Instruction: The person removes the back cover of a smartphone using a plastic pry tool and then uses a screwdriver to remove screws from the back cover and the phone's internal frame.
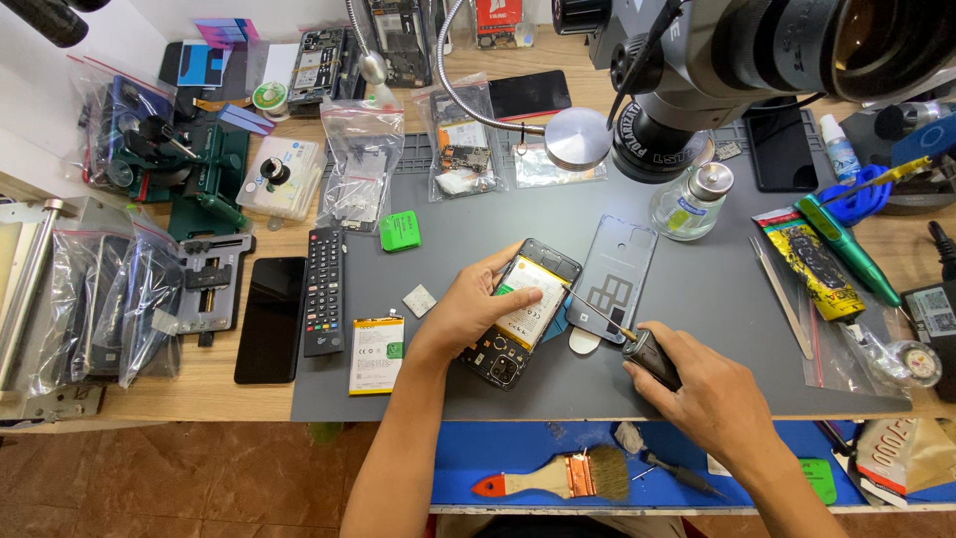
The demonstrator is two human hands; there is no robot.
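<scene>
Seen from the head camera: left hand [468, 309] clamped on opened black smartphone with white battery [520, 311], steadying it flat on grey desk mat [478, 214]; right hand [702, 394] closed round black-handled screwdriver [647, 354], tip angled towards phone's edge beside detached grey-blue back cover [617, 279].

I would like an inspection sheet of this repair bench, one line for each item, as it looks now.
Surface: grey mat on a wooden bench, mostly covered at the edges.
Job's things: opened phone with battery exposed, lying on the mat; its back cover beside it.
Clutter: spare battery, remote control, dark phone, green box, bagged parts, glass bottle, tweezers, paintbrush on the lower shelf.
Grippers: left hand holds the opened phone down; right hand grips a screwdriver, tip at the phone's edge.
Cables: blue cable at the right.
Surroundings: microscope above; brown tiled floor.
</scene>
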